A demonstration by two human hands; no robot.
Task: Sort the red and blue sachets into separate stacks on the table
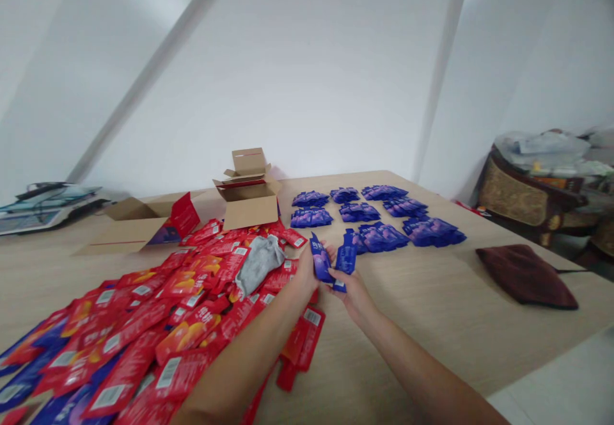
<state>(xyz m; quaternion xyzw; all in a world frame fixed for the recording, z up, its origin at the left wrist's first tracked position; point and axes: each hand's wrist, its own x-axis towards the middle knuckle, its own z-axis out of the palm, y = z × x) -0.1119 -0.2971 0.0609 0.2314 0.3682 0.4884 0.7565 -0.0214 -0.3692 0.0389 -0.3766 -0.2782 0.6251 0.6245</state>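
My left hand (310,265) is closed around a blue pouch (320,260) with pink print, held upright over the table. In my right hand (352,288) is another blue pouch (346,255), pinched near its lower end, close beside the first. Whether more pouches lie behind these cannot be seen. Beyond my hands, blue pouches (381,236) lie on the table in several fanned stacks set in rows. To the left spreads a big heap of red pouches (192,306), with some blue pouches (29,374) among them at the near left edge.
Open cardboard boxes (252,212) stand behind the heap, another open box (127,223) to their left. A grey cloth (259,264) lies on the red pouches. At the right are a dark red cloth bag (527,276) and, past the table (432,329), a chair (513,191) piled with plastic bags.
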